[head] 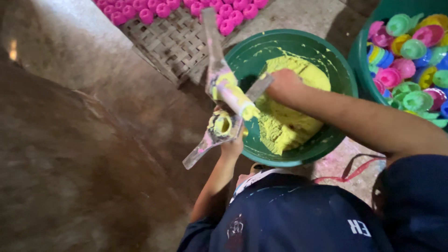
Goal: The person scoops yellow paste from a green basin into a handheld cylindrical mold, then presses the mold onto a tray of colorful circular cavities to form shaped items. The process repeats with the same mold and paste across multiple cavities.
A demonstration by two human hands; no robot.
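My left hand grips a hinged metal press mould smeared with yellow and pink paste, held open over the rim of a green bowl. A small round yellow piece sits in the mould's lower cup. My right hand reaches into the bowl and presses into a mound of yellow paste; its fingers are buried, so I cannot see what they grasp.
A woven bamboo tray at the top carries rows of pink moulded pieces. A green tub at the right is filled with small multicoloured plastic cups. A red cord lies on the concrete floor.
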